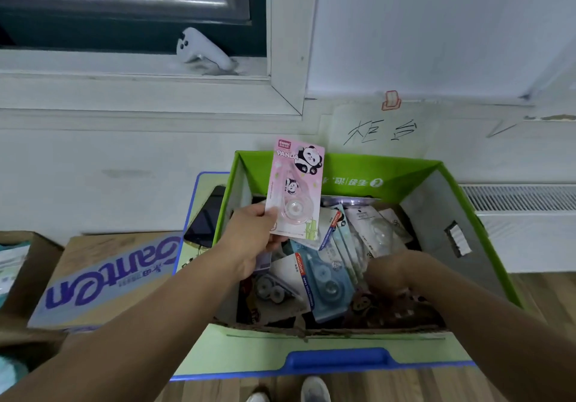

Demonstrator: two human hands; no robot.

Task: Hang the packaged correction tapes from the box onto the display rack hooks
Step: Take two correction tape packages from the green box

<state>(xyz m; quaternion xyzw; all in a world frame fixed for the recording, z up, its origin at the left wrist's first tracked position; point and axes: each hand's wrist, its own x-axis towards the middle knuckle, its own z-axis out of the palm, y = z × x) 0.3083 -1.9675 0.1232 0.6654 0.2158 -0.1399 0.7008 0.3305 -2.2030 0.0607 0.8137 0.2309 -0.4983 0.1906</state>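
Currently left hand (249,239) is raised over the left wall of the box (377,169), with the arm coming in from the lower left. Thumb is on the front and fingers behind, pinching the lower left corner of 1 pink panda correction tape pack (294,189). Pack is upright, leaning slightly right, held in the air above the box's back left corner and clear of the pile.

Right hand (389,272) is down inside the box near its right wall, back of hand up. Its fingers are buried among the packs and blurred, so cannot tell whether it grips anything.

Box is green outside, grey inside and open on top, filled with a loose pile of packaged correction tapes (367,227). A blue pack (324,280) lies near the middle, white ones toward the back right, dark panda-print ones along the front edge.

Box sits on a pale green table (237,348) with a blue rim and a blue handle (339,359) at the front edge. A dark phone (205,218) lies at the table's left edge, just beside the box. A brown carton (103,277) with purple lettering stands left of the table.

Wall behind has a handwritten paper note (380,133). A white controller (202,49) lies on the windowsill (93,68). 2 white shoe tips (314,389) show at the bottom edge.
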